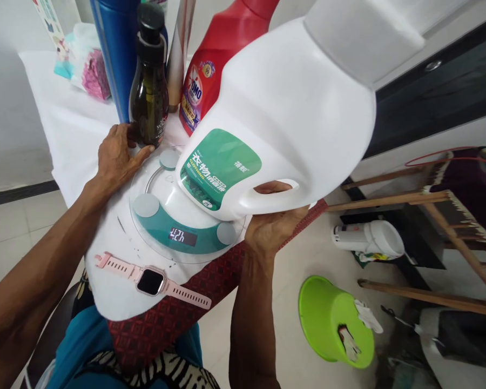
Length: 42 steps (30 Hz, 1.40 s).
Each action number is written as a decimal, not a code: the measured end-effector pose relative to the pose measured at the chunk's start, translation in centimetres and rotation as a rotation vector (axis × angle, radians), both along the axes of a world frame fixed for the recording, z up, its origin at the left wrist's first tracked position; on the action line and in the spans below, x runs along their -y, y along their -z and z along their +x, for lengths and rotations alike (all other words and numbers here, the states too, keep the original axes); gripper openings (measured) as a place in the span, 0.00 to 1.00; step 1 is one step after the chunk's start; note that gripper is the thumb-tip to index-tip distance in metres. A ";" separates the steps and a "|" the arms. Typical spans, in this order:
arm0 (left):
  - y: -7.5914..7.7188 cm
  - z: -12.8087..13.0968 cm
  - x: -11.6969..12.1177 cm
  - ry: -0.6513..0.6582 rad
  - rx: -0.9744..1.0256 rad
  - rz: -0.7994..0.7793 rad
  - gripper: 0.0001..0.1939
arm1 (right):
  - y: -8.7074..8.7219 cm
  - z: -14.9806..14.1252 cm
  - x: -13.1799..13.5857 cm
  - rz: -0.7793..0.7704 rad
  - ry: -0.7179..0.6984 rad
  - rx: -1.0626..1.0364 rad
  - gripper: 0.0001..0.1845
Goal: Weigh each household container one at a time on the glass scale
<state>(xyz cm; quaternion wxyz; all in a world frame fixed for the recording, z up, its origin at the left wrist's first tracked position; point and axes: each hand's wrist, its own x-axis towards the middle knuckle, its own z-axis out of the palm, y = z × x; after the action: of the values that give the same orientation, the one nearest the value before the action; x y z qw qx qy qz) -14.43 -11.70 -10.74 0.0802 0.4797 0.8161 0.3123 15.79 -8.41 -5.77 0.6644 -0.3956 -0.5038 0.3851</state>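
Observation:
A large white jug of clothing disinfectant with a green label leans tilted over a round glass scale, its lower end at the plate. Whether it rests there I cannot tell. My right hand is closed around its handle, with fingers showing through the handle hole. My left hand curls at the base of a dark pump bottle, thumb in front and the other fingers partly hidden. The scale's display is lit. A pink-strapped smartwatch lies face up nearer to me.
Behind the pump bottle stand a blue container, a shiny tube and a red OMO bottle. Plastic-wrapped packs lie at the back left. On the floor at right are a green bucket and a wooden frame.

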 end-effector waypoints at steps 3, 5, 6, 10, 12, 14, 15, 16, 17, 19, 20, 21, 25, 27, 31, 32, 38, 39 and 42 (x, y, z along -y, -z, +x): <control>-0.2 0.1 -0.1 0.002 0.010 -0.009 0.23 | -1.6 -0.7 -0.3 0.032 -0.034 -0.040 0.34; -0.4 0.2 -0.1 -0.005 0.007 -0.016 0.23 | -2.6 -0.9 -0.4 0.049 -0.081 -0.029 0.35; -0.5 0.3 -0.1 -0.010 0.005 -0.019 0.23 | -3.1 -0.8 -0.5 0.055 -0.107 -0.018 0.35; -0.7 0.5 -0.2 -0.029 -0.010 -0.029 0.23 | -4.4 -0.2 -0.8 0.098 -0.295 0.031 0.34; -0.7 0.5 -0.2 -0.031 -0.018 -0.028 0.22 | -4.7 0.0 -0.7 0.086 -0.353 0.083 0.31; -0.7 0.4 -0.2 -0.035 -0.026 -0.028 0.21 | -4.9 -0.2 -0.4 0.040 -0.313 0.103 0.28; -0.7 0.4 -0.2 -0.041 -0.032 -0.029 0.21 | -5.0 -0.4 -0.3 0.017 -0.275 0.091 0.27; -0.8 0.4 -0.2 -0.046 -0.036 -0.031 0.20 | -5.1 -0.7 -0.1 0.007 -0.239 0.064 0.27; -0.8 0.4 -0.3 -0.047 -0.039 -0.034 0.20 | -5.2 -0.9 -0.1 0.006 -0.210 0.030 0.27; -1.2 0.5 -0.3 -0.053 -0.038 -0.037 0.20 | -5.4 -1.2 -0.1 0.008 -0.159 -0.025 0.29; -1.4 0.6 -0.3 -0.052 -0.030 -0.039 0.20 | -5.5 -1.0 -0.3 0.009 -0.133 -0.036 0.30; -1.6 0.7 -0.3 -0.055 -0.020 -0.043 0.20 | -5.6 -0.7 -0.5 0.015 -0.101 -0.035 0.31; -2.3 1.1 -0.2 -0.080 0.012 -0.074 0.21 | -5.8 2.4 -1.5 0.120 0.093 0.020 0.27; -2.3 1.1 -0.2 -0.090 0.007 -0.083 0.22 | -5.9 4.4 -2.2 0.181 0.207 0.040 0.24; -2.2 0.9 -0.3 -0.082 -0.004 -0.079 0.22 | -5.8 7.8 -4.5 0.181 0.487 0.035 0.22; -2.2 1.0 -0.4 -0.084 -0.005 -0.078 0.22 | -5.7 8.5 -5.3 0.170 0.548 0.031 0.21; -2.7 1.6 -0.7 -0.147 -0.010 -0.109 0.25 | -4.4 11.4 -10.3 0.190 0.650 0.013 0.13; -2.8 1.7 -0.7 -0.154 -0.015 -0.111 0.25 | -4.2 11.6 -10.8 0.194 0.625 -0.009 0.12; -2.9 1.7 -0.8 -0.148 -0.036 -0.103 0.25 | -3.4 11.8 -11.7 0.119 0.571 -0.145 0.11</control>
<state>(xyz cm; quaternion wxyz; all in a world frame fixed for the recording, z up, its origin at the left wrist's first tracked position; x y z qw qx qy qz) -12.69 -10.87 -7.85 0.0667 0.4190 0.8655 0.2663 27.63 3.31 -2.34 0.8021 -0.4532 -0.3451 0.1795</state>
